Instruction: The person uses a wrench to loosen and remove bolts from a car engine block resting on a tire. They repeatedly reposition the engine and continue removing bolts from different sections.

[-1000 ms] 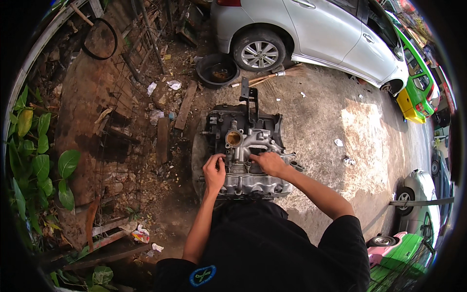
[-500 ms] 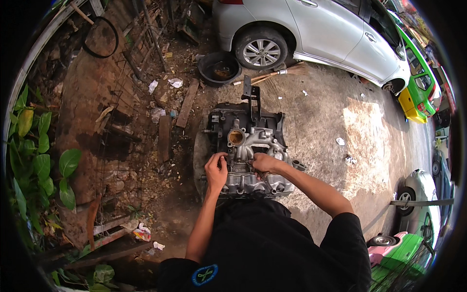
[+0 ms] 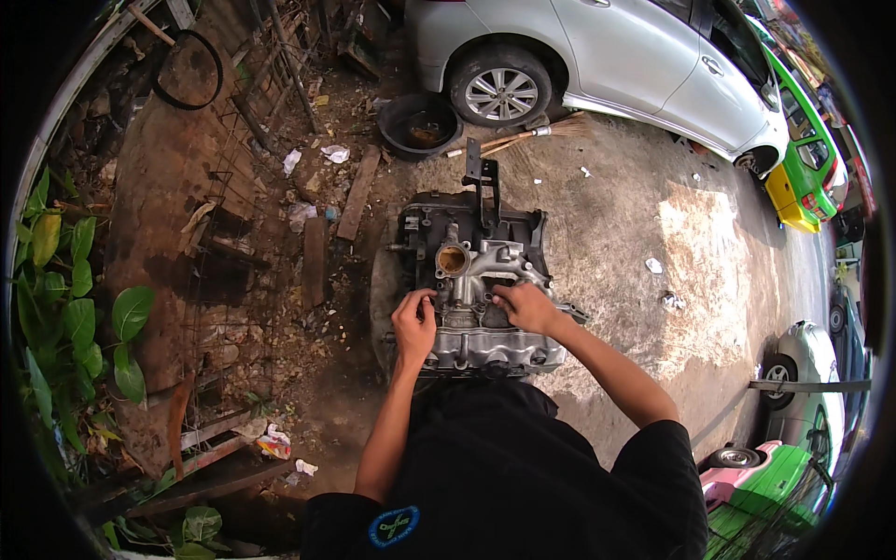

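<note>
A partly stripped engine [image 3: 457, 347] stands low in front of me, with a cast metal manifold [image 3: 495, 264] on top and a round opening [image 3: 453, 259] stained brown inside. My left hand [image 3: 413, 320] rests at the manifold's left side, its fingers curled and their tips pressed together against a part that I cannot make out. On the other side, my right hand [image 3: 528, 308] is closed over the manifold's lower right, thumb and fingers bent inward. What lies in its grip is hidden by the fingers. An upright dark bracket [image 3: 483, 182] rises from the engine's far side.
Beyond the engine are a black basin [image 3: 419, 127] with dark liquid, a broom [image 3: 523, 140] and a parked silver car [image 3: 616, 58]. Wooden planks [image 3: 358, 196] and litter lie to the left, near leafy plants [image 3: 79, 299]. More cars stand along the right.
My right hand has shifted slightly up and to the right and turned. A thin metal tool that pointed down from it no longer shows there. My left hand stays nearly in place.
</note>
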Demonstrator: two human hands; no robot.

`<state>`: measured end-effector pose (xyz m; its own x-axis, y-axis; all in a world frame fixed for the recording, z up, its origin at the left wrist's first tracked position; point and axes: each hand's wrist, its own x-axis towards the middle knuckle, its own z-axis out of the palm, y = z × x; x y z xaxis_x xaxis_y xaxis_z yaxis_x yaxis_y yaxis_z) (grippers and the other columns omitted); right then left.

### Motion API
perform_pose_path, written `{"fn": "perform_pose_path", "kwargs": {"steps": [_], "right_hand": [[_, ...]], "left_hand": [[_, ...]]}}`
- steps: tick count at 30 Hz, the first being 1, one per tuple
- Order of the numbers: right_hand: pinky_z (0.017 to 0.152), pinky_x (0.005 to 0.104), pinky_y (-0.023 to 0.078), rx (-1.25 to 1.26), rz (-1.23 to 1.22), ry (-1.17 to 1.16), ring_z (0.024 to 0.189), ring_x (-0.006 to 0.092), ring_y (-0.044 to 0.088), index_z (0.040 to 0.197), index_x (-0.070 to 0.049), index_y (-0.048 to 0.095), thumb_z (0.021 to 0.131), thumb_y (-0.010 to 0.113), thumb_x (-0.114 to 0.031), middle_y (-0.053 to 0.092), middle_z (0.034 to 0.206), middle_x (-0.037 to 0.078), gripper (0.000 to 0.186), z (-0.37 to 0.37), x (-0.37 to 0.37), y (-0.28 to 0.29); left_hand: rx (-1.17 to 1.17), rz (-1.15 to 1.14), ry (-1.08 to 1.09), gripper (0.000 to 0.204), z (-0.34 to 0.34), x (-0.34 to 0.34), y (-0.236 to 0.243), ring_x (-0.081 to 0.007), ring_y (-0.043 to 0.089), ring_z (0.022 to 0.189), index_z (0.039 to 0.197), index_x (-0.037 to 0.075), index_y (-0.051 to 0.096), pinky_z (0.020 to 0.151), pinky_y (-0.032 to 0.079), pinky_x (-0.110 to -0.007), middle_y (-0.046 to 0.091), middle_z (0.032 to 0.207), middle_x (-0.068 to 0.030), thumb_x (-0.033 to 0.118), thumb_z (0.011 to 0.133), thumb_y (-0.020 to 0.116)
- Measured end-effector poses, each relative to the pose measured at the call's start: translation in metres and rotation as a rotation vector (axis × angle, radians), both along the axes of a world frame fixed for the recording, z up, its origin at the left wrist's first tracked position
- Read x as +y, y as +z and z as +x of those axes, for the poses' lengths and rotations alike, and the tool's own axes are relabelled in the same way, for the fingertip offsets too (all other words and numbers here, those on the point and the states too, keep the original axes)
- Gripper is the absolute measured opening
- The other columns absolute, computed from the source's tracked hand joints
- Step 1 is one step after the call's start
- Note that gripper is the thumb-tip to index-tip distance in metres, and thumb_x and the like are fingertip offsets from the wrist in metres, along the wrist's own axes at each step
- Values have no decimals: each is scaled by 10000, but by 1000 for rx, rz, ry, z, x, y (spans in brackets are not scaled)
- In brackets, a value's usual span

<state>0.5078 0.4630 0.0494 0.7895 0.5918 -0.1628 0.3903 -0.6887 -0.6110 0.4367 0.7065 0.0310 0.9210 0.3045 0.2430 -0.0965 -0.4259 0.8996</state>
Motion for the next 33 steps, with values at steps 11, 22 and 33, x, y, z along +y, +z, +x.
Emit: {"fn": "perform_pose_path", "kwargs": {"steps": [11,22,33], "right_hand": [[749,540,547,-121,-204,155,860,425,692,1216,-83,627,913,536,-84,708,894,218,316,-2,7,-2],[821,522,545,-63,-266,126,916,401,699,1244,-74,625,923,512,-94,702,933,230,342,-3,12,2],[977,517,462,-286,-413,203,1027,361,651,1234,-88,617,919,488,-105,675,1045,196,340,-11,19,2]], "left_hand": [[33,-48,-5,135,0,0,1,-279,654,713,996,1,685,624,500,-353,674,881,-145,-14,938,564],[13,2,3,139,0,0,-1,-280,658,716,995,1,685,617,498,-347,682,888,-147,-18,933,562],[-34,34,3,140,1,-1,1,-282,663,714,991,2,686,613,502,-352,691,898,-146,-22,936,560]]}}
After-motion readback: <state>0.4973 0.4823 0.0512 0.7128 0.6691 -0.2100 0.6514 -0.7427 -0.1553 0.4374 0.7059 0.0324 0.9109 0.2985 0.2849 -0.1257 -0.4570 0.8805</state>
